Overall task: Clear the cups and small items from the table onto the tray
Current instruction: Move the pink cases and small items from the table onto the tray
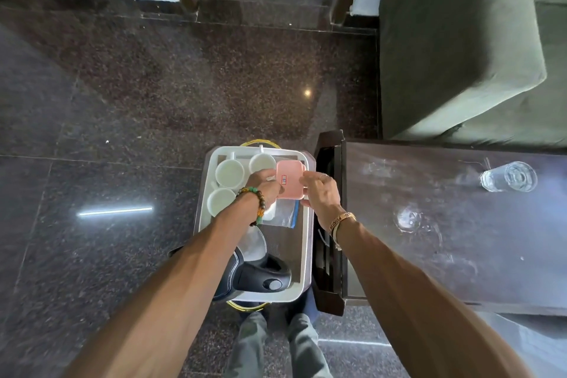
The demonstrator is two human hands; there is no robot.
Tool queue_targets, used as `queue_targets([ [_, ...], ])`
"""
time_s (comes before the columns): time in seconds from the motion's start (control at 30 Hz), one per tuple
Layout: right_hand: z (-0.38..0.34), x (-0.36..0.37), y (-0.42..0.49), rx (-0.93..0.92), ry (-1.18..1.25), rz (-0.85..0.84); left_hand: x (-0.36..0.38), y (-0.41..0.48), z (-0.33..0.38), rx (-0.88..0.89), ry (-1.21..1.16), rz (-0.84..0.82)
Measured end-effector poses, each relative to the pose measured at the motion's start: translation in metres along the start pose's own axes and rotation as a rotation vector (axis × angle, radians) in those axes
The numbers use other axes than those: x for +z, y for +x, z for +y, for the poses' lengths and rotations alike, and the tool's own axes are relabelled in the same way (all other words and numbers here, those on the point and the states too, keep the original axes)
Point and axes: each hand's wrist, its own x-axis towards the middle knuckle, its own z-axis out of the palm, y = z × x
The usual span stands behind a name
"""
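Looking down from my head: a white tray (308,239) sits low in front of my legs, with a dark counter (445,239) just beside it on the right.

Both hands meet over the far right part of the tray. My left grip (265,182) pinches the left edge of a pink box (290,178) and my right grip (320,193) pinches its right edge, so the box lies directly between them. Its long axis runs away from me, in line with the tray's long side. I cannot tell whether the box rests on the tray or hangs just above it.

Under the box's near end lies a clear bag (283,215). Left of the box stand three white cups (229,173), and one is very close to its far left corner. A dark kettle (260,276) fills the near end of the tray.

I judge that the box must go straight down into the gap between the cups and the right rim.

One glass (509,176) remains on the counter, well apart to the right, nearer my right grip.
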Motion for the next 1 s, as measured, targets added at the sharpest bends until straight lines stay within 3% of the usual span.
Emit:
queue_targets([
  [0.7, -0.006, -0.009, -0.004, 0.066, -0.111, 0.066, -0.003, -0.001, 0.004, 0.005, 0.054, 0.042],
  [1.0, -0.027, -0.035, -0.049, -0.001, -0.115, 0.057, -0.011, -0.051, 0.017, 0.048, 0.050, 0.058],
])
